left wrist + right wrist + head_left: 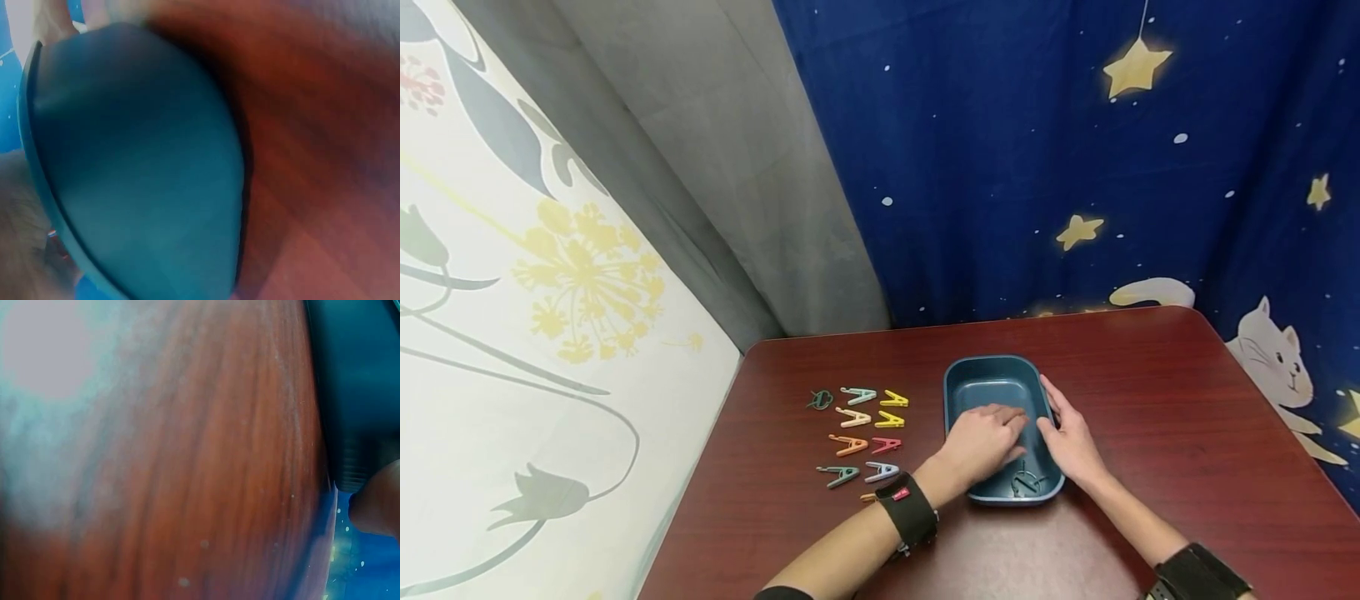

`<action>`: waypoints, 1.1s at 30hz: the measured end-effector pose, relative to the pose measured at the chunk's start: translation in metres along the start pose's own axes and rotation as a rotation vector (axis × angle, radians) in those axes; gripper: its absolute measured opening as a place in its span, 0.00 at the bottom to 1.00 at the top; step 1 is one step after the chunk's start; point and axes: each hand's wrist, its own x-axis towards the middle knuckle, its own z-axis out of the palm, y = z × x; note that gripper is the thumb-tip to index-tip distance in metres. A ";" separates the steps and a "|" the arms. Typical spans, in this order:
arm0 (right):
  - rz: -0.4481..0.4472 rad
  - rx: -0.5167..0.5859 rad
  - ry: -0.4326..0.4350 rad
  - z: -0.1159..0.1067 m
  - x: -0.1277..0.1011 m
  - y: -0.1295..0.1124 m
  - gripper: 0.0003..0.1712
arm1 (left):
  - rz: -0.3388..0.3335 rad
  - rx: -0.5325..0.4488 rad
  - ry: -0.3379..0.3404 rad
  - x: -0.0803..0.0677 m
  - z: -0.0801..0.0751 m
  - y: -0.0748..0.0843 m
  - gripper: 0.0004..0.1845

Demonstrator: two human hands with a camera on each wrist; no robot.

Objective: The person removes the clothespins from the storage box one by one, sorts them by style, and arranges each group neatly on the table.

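A dark teal rectangular tray (pixel 992 360) stands on the table. My left hand (pixel 983 437) is inside or just over it, palm down, with loosely extended fingers and nothing visible in them. On the right side my right hand (pixel 1073 440) holds the tray's wall, thumb at the rim and fingers along the outside. Near the tray's front end lies a dark green ring-shaped clip (pixel 1026 482). The left wrist view shows the tray's outer wall (pixel 144 162) close up. In the right wrist view, a fingertip (pixel 375 503) is beside the tray's wall (pixel 362 381).
Left of the tray several small spring clips lie in rows: light blue (pixel 859 395), yellow (pixel 893 398), cream (pixel 853 417), orange (pixel 848 445), red (pixel 886 445) and green (pixel 838 475). Another ring-shaped clip (pixel 822 400) lies at the back left. My left forearm partly covers an orange clip (pixel 868 497).
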 end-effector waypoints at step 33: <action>0.061 -0.046 -0.026 -0.003 0.001 -0.002 0.41 | 0.127 -0.211 -0.240 -0.002 0.019 0.010 0.21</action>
